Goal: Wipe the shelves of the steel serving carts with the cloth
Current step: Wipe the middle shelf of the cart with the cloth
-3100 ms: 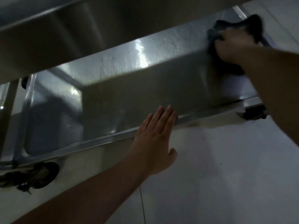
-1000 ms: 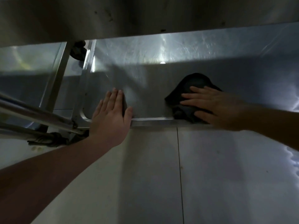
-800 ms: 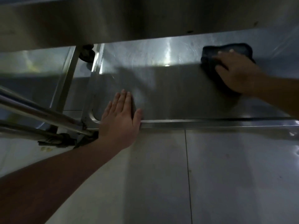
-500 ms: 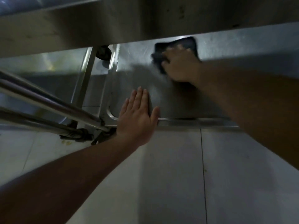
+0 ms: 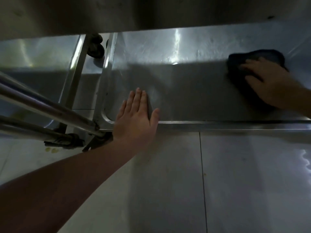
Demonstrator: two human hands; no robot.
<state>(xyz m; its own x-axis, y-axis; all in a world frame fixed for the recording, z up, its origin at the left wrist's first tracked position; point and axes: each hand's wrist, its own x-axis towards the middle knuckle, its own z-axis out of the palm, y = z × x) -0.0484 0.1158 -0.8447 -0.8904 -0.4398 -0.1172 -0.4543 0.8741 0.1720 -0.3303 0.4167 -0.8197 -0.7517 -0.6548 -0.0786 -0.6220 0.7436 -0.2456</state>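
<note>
The left hand [image 5: 137, 118] lies flat, fingers straight, on the bottom shelf [image 5: 193, 91] to steady the cart, while the right hand [image 5: 269, 83] presses the dark cloth [image 5: 252, 56] flat near the shelf's far edge, its grip spread.

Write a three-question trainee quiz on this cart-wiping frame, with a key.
1. True or false: the left hand holds the cloth.
2. Which lies under the right hand? A sponge; B dark cloth; C nothing.
3. Fill in: the left hand lies flat on the lower shelf's front ___.

Key: 1 false; 2 B; 3 edge.
</note>
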